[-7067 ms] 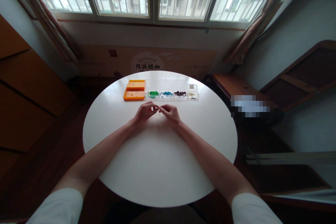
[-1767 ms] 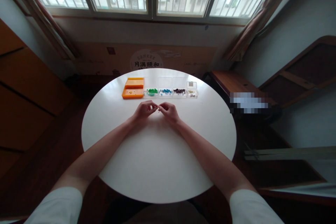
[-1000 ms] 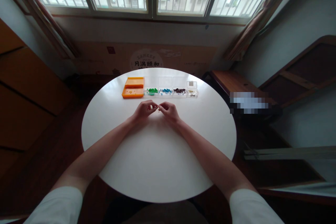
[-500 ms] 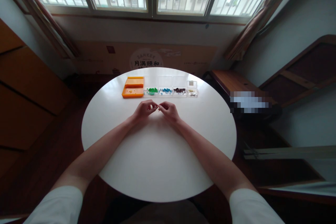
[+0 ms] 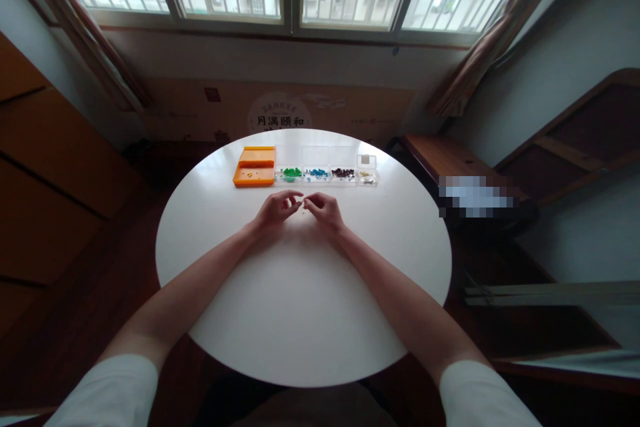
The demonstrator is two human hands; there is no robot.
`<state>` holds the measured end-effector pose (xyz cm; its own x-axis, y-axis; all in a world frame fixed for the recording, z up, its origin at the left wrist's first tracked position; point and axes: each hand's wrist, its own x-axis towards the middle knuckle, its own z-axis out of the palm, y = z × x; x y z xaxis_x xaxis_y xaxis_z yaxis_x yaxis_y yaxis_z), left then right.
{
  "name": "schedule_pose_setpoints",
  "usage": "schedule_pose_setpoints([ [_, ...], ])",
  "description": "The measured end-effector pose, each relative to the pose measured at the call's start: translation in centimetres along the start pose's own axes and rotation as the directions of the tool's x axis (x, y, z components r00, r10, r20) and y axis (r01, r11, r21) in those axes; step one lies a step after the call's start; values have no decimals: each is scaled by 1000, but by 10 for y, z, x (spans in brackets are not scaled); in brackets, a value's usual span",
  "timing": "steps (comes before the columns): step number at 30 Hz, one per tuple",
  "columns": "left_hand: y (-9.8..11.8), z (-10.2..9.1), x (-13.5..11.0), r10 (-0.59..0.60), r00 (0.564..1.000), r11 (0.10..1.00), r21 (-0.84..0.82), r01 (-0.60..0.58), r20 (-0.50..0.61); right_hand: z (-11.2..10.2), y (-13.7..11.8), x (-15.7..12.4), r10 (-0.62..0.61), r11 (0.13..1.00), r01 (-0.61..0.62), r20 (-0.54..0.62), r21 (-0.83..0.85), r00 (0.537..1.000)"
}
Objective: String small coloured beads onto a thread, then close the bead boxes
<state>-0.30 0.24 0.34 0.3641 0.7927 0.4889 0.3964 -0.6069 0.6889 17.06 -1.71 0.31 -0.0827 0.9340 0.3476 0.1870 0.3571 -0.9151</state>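
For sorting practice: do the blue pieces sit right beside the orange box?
No, the green pieces lie between the orange box and the blue pieces.

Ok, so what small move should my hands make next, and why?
Perhaps gently close the pinch of the left hand: it looks open, right next to the right hand, over the white table. Anything held between them is too small to make out.
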Motion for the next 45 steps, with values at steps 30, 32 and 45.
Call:
schedule_pose_setpoints([
  [30,2,-2,1,1,1000,1000,-17,-1,-1,-156,30,69,90,890,-347,-633,-295,769],
  [32,2,-2,1,-4,1000,1000,-17,4,0,-156,27,79,152,886,-391,-640,-249,753],
  [45,4,-1,0,-27,999,999,-45,28,18,-116,8,70,156,964,-223,-378,-141,912],
])
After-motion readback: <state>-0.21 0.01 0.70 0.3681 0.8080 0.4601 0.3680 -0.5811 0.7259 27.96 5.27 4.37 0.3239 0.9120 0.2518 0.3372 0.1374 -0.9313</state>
